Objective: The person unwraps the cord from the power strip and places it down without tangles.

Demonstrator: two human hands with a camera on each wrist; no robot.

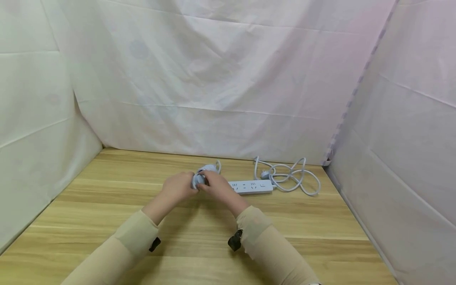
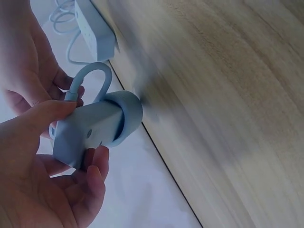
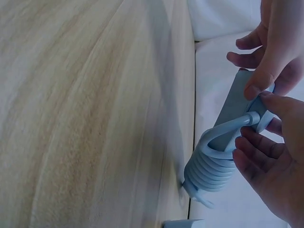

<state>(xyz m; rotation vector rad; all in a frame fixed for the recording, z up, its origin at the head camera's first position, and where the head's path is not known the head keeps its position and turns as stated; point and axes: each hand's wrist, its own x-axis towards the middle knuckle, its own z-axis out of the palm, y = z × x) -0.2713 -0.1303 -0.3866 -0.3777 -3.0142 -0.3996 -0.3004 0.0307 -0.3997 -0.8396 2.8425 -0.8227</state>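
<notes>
A white power strip (image 3: 232,102) is held up over the table, its cord (image 3: 211,168) wound round one end in several turns. My left hand (image 1: 178,186) grips the strip's other end, thumb on one face and fingers curled round the far side. From the coil a loop of cord (image 2: 97,69) runs to a collar by the fingers of my right hand (image 1: 219,190), which pinches the plug end of the cord against the strip. The plug itself is mostly hidden by the fingers. Both hands meet near the middle of the table in the head view.
A second white power strip (image 1: 254,187) lies on the wooden table (image 1: 199,245) just right of my hands. Its loose cord (image 1: 310,182) spreads in loops to the right, with its plug (image 1: 265,174) among them. White cloth (image 1: 213,79) hangs behind and at both sides.
</notes>
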